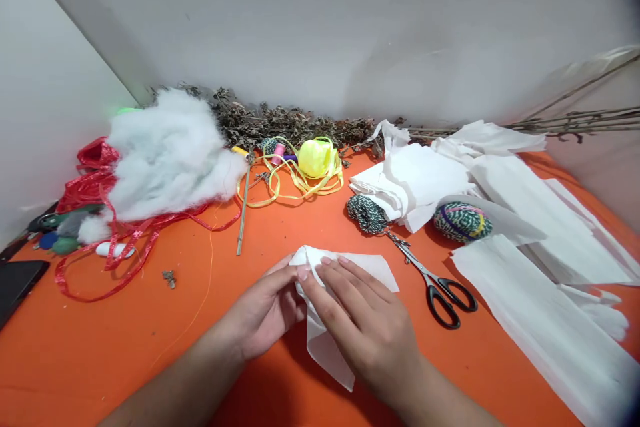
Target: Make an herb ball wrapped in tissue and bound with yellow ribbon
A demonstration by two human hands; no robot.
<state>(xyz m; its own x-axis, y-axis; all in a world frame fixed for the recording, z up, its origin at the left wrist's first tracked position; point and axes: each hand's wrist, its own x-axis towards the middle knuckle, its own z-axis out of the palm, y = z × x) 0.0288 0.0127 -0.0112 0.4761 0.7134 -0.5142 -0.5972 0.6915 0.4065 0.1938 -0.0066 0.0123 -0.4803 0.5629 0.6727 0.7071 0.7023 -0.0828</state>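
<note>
Between my two hands is a piece of thin white paper or fabric (327,345), partly folded over at its top. My left hand (273,310) grips its left edge, with the thumb on top and the fingers curled beneath. Across its upper face lies my right hand (363,320), fingertips pressing the folded part near the left thumb. Whether anything is wrapped inside the sheet is hidden. To the right of my hands, scissors with black handles (437,287) rest on the orange surface (200,347), their blades pointing toward a green-and-white yarn bundle (367,213).
White fiberfill (173,160) and red ribbon (93,190) lie at the left. Yellow ribbon (317,160), a thin stick (243,207) and dried twigs (290,123) are at the back. White sheets (540,320) and a multicoloured yarn ball (463,221) spread over the right.
</note>
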